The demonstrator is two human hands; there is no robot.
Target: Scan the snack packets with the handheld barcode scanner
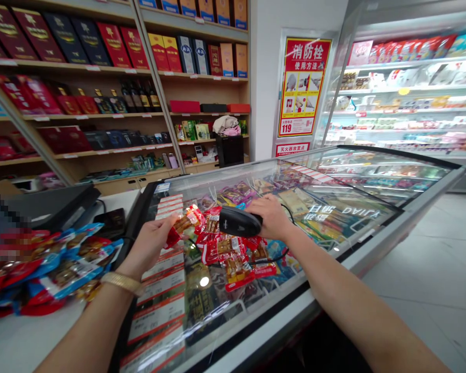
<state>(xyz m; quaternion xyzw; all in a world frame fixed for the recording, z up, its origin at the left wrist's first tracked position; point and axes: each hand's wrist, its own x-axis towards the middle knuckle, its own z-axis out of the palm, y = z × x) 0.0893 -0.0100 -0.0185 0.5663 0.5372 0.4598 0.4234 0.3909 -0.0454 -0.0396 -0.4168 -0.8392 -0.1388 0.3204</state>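
Observation:
My left hand (pixel 157 241) pinches the end of a red snack packet (pixel 188 220), brown pieces showing through its clear front. A reddish glow falls on the packet's top edge. In my right hand (pixel 272 215) is a black barcode scanner (pixel 238 221), its head turned left toward that packet. Its black cable (pixel 289 210) loops behind my right hand. Under the scanner, several more red snack packets (pixel 225 248) lie in a loose heap on the glass lid of a chest freezer (pixel 264 305). Parts of the heap are hidden by the scanner.
On the counter (pixel 58 336) at left lies a pile of red and blue snack packets (pixel 66 264). A dark phone-like object (pixel 112 221) lies behind it. Shelves of boxed goods (pixel 112 44) line the back wall, and a lit refrigerated case (pixel 407 98) stands right.

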